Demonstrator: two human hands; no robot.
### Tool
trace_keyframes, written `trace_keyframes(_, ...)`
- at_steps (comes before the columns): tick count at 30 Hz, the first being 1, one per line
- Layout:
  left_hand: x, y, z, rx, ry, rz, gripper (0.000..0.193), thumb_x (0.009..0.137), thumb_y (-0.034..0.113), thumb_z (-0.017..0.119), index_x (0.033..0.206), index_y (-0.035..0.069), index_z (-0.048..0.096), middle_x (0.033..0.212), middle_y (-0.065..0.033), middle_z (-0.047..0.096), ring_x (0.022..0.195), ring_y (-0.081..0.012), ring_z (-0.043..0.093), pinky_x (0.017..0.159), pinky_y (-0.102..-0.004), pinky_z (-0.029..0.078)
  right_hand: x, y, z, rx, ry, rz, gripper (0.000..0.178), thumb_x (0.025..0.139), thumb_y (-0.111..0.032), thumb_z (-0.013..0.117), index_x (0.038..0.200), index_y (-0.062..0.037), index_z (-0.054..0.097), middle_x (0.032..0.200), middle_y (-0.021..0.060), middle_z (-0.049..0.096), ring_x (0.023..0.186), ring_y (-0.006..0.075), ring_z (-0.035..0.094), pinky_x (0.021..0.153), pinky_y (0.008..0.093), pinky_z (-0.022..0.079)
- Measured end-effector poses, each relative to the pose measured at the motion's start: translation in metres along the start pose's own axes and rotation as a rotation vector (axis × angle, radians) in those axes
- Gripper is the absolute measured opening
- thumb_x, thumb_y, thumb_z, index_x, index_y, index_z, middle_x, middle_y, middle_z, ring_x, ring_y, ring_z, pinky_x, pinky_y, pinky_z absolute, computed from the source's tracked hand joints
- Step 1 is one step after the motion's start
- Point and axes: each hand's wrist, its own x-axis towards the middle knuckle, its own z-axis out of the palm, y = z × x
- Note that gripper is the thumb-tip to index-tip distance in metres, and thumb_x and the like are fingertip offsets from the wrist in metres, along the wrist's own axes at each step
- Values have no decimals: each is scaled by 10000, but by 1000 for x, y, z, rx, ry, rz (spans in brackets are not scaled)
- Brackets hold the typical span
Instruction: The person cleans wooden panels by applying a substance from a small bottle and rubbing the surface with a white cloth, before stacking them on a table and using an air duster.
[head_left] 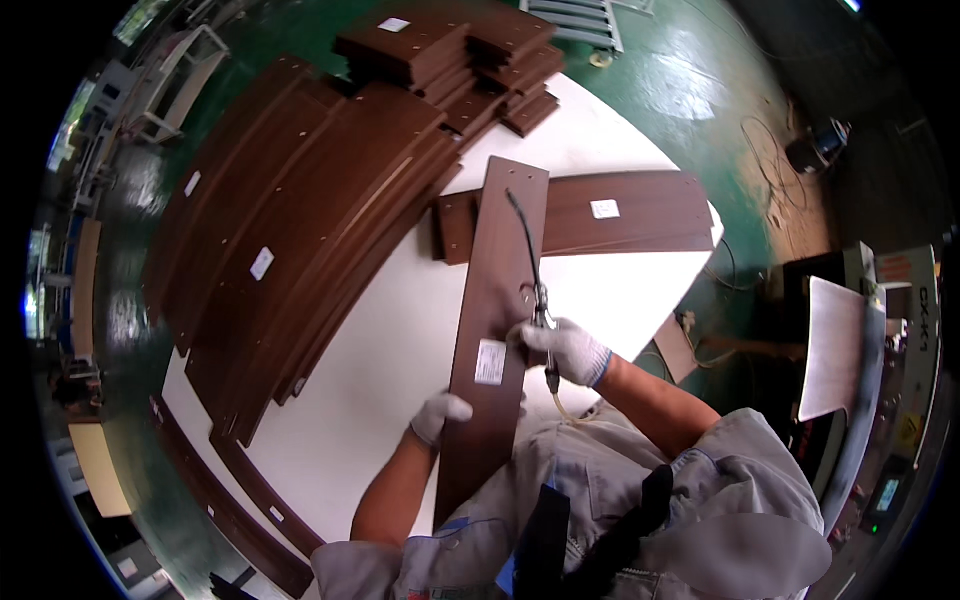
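Observation:
A long dark-brown wooden board point(485, 285) with a white label and small holes lies lengthwise in front of me, its near end against my body. My left hand point(440, 417), in a white knit glove, grips the board's left edge with the thumb on top. In my gloved right hand point(570, 352) is an air blow gun point(542, 312), closed in the fingers. Its long dark nozzle runs over the board toward the holes at the far end. A pale hose point(566, 408) leads from its lower end toward my body.
Under the far end, another brown board point(625, 212) lies crosswise on the white table point(385, 340). Stacked brown panels point(300, 210) fill the left side; shorter pieces point(420, 45) are piled at the back. Narrow strips point(255, 490) lie near left. A machine point(900, 400) stands at the right.

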Motion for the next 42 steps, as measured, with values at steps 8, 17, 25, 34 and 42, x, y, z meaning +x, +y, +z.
trace_keyframes(8, 17, 28, -13, 978, 405, -78, 549, 848, 203, 714, 1309, -65, 586, 1107, -129, 688, 965, -220, 666, 859, -367, 548, 14, 11, -139, 295, 494, -222, 350, 1030, -256, 600, 1260, 0, 660, 1065, 64, 690, 979, 183, 649, 898, 355, 532)
trace_keyframes(17, 128, 163, -47, 1502, 1030, 558, 426, 838, 317, 775, 1118, 7, 694, 1007, -177, 730, 922, -309, 705, 801, -428, 565, 46, -58, -212, 335, 821, -204, 239, 988, -339, 670, 979, -106, 619, 757, 48, 584, 549, 165, 583, 431, 288, 397)
trace_keyframes(25, -21, 351, -85, 2471, 1999, 818, 616, 784, 142, 637, 1370, -2, 517, 1414, -208, 510, 1317, -405, 491, 1115, -502, 398, 6, -28, -199, -191, 813, 60, 290, 957, -294, 657, 1126, -63, 616, 882, 106, 680, 592, 207, 670, 406, 270, 397)
trace_keyframes(34, -102, 408, -151, 2213, 2225, 243, 598, 939, 169, 579, 1503, 67, 411, 1501, -203, 461, 1394, -393, 444, 1170, -515, 347, 53, -38, -86, -424, 600, 111, 273, 986, -309, 648, 1038, -41, 631, 848, 95, 706, 622, 179, 694, 421, 281, 438)
trace_keyframes(42, -171, 242, -173, 1861, 2058, 567, 644, 975, 406, 593, 1497, 62, 438, 1569, -167, 423, 1445, -376, 394, 1208, -543, 271, 206, -184, -10, -854, 413, -143, 263, 934, -298, 688, 942, -34, 688, 718, 46, 653, 575, 132, 598, 482, 286, 466)
